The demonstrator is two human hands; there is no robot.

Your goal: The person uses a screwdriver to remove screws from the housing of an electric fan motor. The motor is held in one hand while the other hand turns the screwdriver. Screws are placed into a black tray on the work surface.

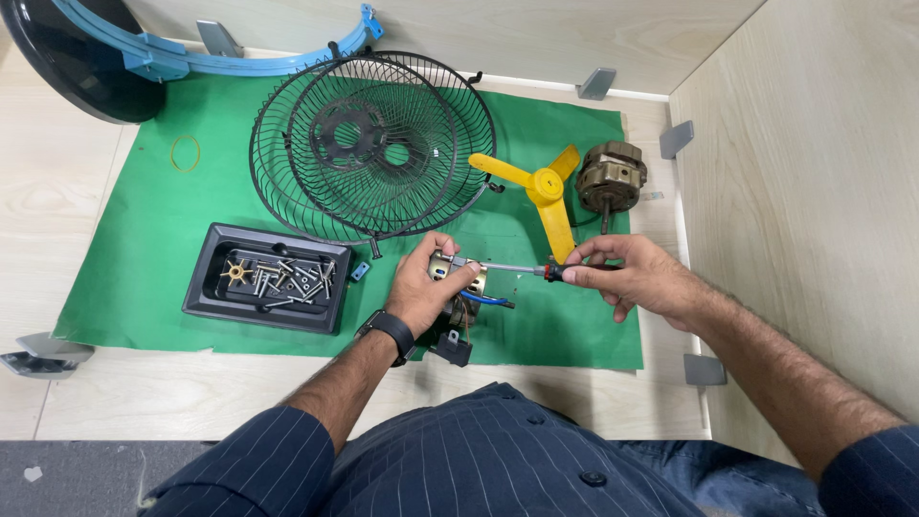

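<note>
Left hand [428, 287]: closed around small brass-coloured motor unit [450, 273], held above front edge of green mat [144, 258]. Right hand [637, 276]: pinching screwdriver [522, 269] by its handle, shaft level, tip meeting the motor unit just beside left fingers. Black rectangular tray [206, 282] of screws left of the grip. Behind: wire fan guards [373, 144], yellow blade [541, 191], second motor [610, 177].

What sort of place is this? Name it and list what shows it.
Probably a small repair or assembly workbench: a green mat on a pale wooden table, a taken-apart fan's wire guards and yellow blade, and a black tray of screws. The left hand holds a motor, the right hand a screwdriver.
</note>
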